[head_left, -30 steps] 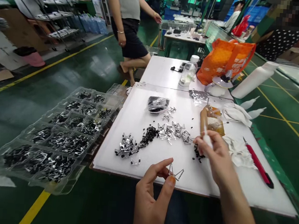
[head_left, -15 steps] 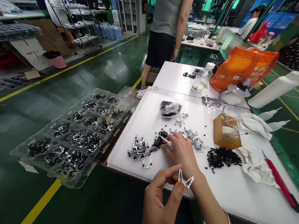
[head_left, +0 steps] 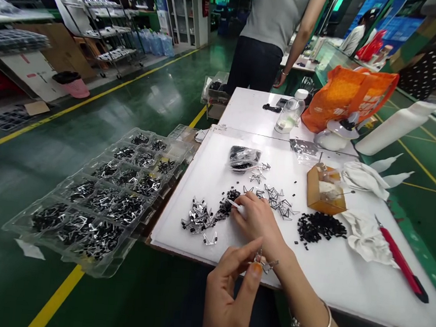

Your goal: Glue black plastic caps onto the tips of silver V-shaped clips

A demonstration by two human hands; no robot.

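Observation:
My left hand (head_left: pixel 232 287) is in front of the table's near edge. Its thumb and forefinger pinch a small bent metal wire clip (head_left: pixel 268 265). Farther forward, my right hand (head_left: pixel 255 215) rests over the white table top, its fingers closed on a slim white stick tool (head_left: pixel 234 203). The stick's tip is at a heap of tiny black pieces (head_left: pixel 230 197). Left of that lies a pile of metal clips with black ends (head_left: pixel 198 218), and one such clip (head_left: pixel 210 238) sits apart. Bare wire clips (head_left: pixel 276 198) are scattered beyond my right hand.
A compartmented clear tray (head_left: pixel 100 199) full of clips stands left of the table. On the right are black pieces (head_left: pixel 321 228), an amber box (head_left: pixel 326 191), crumpled tissue (head_left: pixel 369 240) and a red-handled pointed tool (head_left: pixel 403 263). Behind are a bottle (head_left: pixel 291 114), an orange bag (head_left: pixel 345 101) and a standing person (head_left: pixel 271 31).
The clip in my left fingers has turned and shows more edge-on. My right hand keeps its place at the black pieces. The person behind has bent forward and to the right.

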